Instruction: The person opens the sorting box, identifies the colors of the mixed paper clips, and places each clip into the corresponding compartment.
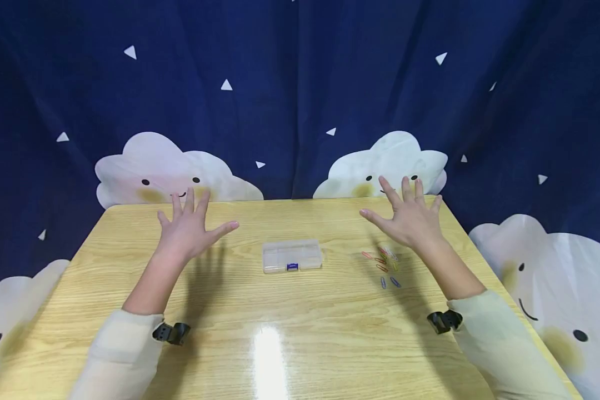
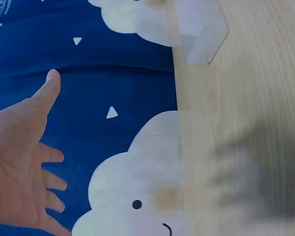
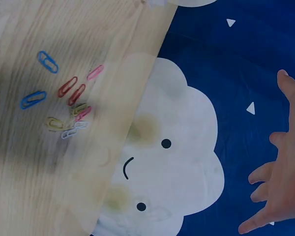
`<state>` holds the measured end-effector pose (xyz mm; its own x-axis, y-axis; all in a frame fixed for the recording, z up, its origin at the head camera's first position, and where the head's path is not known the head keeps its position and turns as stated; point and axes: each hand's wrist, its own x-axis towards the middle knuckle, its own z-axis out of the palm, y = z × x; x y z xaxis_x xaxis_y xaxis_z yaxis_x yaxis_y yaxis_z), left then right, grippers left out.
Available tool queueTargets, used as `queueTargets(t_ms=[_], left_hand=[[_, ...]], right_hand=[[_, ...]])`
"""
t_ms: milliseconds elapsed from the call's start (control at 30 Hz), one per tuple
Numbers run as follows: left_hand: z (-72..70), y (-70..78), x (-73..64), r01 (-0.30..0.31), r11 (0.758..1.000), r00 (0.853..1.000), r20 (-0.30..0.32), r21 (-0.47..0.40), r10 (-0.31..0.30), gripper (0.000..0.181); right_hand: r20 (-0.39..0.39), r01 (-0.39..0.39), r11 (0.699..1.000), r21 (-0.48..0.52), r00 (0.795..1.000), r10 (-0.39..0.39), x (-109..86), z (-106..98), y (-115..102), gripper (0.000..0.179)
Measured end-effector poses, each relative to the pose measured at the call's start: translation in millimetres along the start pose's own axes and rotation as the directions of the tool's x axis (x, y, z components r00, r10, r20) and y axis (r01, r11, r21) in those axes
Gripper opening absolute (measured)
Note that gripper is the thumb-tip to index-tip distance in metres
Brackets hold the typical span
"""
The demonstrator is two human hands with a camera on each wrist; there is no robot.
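Both hands hover over the table with fingers spread, holding nothing. My left hand (image 1: 184, 230) is up to the left of a clear plastic compartment box (image 1: 285, 255), whose lid looks closed, with a blue latch (image 1: 292, 266) at its front. In the left wrist view, that left hand (image 2: 19, 157) shows its palm side. To the box's right lie several paper clips (image 1: 382, 268), and my right hand (image 1: 414, 221) is above and beyond them. The right wrist view shows blue (image 3: 48, 62), red, pink, yellow and white paper clips loosely grouped, with the right hand (image 3: 285, 162) apart from them.
The light wooden table (image 1: 320, 328) ends at a dark blue curtain (image 1: 280, 100) printed with white clouds and triangles. A black wrist strap (image 1: 172, 333) shows at the left cuff, another (image 1: 445, 321) at the right. Light glares off the tabletop near the front.
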<state>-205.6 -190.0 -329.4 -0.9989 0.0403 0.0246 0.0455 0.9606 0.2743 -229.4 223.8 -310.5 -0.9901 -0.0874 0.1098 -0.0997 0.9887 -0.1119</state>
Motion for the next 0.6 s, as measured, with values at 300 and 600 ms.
queueTargets(t_ms=[300, 600], left_hand=[[14.6, -9.8, 5.6, -0.078, 0.987, 0.996, 0.024, -0.138, 0.083, 0.099], [23.0, -10.0, 6.1, -0.117, 0.961, 0.992, 0.011, -0.250, 0.124, 0.085]], right_hand=[[-0.007, 0.005, 1.000, 0.030, 1.000, -0.005, -0.8, 9, 2, 0.092], [-0.042, 0.062, 0.998, 0.029, 0.997, -0.061, -2.2, 20, 2, 0.087]])
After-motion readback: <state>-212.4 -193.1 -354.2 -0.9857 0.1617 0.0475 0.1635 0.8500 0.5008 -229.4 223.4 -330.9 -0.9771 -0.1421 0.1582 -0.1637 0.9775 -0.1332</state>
